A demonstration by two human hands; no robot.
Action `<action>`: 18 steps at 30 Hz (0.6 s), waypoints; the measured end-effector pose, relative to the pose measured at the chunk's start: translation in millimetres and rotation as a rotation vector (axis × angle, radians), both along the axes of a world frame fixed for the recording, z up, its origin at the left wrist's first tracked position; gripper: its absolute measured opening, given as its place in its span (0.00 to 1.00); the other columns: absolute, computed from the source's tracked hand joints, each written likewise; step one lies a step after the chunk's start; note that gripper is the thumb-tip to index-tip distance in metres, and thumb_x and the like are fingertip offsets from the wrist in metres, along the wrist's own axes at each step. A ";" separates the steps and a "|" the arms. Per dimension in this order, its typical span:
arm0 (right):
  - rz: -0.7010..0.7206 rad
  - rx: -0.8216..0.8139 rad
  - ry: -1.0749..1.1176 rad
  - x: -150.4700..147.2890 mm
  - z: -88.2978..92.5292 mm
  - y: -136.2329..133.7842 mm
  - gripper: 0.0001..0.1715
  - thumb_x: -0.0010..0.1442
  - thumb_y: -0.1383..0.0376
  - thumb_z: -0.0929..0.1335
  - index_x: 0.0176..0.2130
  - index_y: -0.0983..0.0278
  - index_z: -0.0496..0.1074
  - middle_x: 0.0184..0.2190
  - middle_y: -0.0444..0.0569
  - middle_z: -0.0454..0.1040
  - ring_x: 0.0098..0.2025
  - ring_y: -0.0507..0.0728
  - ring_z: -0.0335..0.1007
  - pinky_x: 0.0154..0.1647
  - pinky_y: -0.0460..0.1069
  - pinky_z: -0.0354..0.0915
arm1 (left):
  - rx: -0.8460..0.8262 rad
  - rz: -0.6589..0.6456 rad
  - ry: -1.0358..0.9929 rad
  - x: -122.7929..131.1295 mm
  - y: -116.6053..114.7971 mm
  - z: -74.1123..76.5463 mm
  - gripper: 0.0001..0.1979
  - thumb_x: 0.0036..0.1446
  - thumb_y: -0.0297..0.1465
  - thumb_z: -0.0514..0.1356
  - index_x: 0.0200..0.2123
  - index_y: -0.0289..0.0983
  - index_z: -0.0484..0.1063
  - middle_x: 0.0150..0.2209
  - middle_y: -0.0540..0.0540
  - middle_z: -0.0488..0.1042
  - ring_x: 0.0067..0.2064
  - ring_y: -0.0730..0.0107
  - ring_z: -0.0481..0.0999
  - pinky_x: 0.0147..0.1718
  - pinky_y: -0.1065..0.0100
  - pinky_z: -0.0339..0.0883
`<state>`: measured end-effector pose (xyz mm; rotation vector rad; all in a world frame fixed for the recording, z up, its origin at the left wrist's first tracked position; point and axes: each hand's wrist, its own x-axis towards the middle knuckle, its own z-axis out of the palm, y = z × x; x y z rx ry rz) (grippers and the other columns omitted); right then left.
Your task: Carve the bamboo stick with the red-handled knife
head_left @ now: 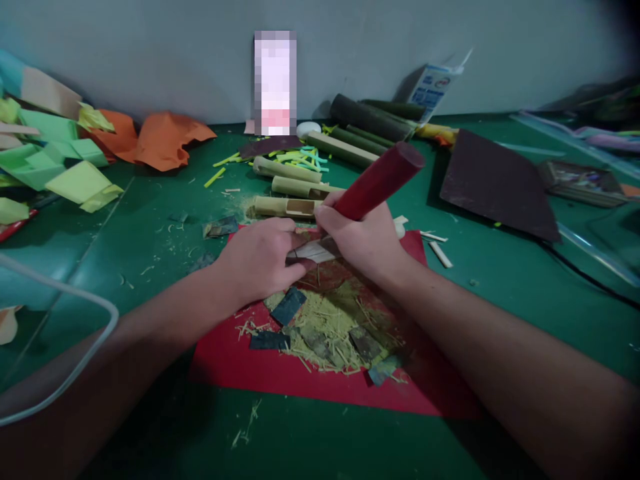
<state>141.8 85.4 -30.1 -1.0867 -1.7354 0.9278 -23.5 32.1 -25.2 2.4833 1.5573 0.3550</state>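
In the head view my right hand (365, 233) is closed around a thick red cylindrical handle (380, 180), which slants up to the right. The tool's working end is hidden by my fingers. My left hand (263, 257) grips a pale, greyish-white piece (316, 251) with fine lines along it; I cannot tell its kind. That piece spans the gap between both hands, and my right hand's fingers meet its right end. Beneath lies a red sheet (230, 370), covered in part with yellowish dust, thin shavings and several dark scraps (289, 306).
Cut bamboo pieces (270, 207) lie just beyond my hands. Farther back are dark bamboo tubes (370, 117), a phone (275, 83) and a carton (434, 90). Colored paper (55, 147) heaps at left. A dark board (495, 183) and small box (583, 183) sit right; a white cable (107, 300) crosses my left arm.
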 end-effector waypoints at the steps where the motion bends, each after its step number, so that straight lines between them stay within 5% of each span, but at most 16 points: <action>1: -0.002 -0.002 -0.008 -0.1 0.1 0.2 0.12 0.53 0.69 0.66 0.21 0.61 0.62 0.21 0.41 0.65 0.25 0.50 0.59 0.26 0.48 0.56 | -0.001 0.000 0.000 0.0 0.0 0.1 0.16 0.61 0.36 0.61 0.48 0.35 0.79 0.44 0.39 0.76 0.45 0.54 0.76 0.43 0.58 0.69; 14: 0.017 -0.027 0.036 -0.6 0.4 -0.3 0.06 0.49 0.67 0.67 0.22 0.62 0.66 0.22 0.41 0.69 0.26 0.50 0.63 0.27 0.48 0.59 | -0.004 0.015 -0.060 1.2 -0.4 0.7 0.13 0.61 0.35 0.62 0.47 0.36 0.78 0.43 0.42 0.77 0.43 0.60 0.77 0.42 0.63 0.70; 18: 0.096 -0.115 0.073 1.9 6.3 -1.7 0.13 0.48 0.69 0.65 0.15 0.62 0.63 0.14 0.40 0.61 0.20 0.48 0.56 0.21 0.47 0.52 | 0.007 -0.008 -0.033 0.0 1.2 0.1 0.12 0.61 0.35 0.61 0.43 0.35 0.80 0.42 0.41 0.77 0.43 0.59 0.77 0.43 0.61 0.70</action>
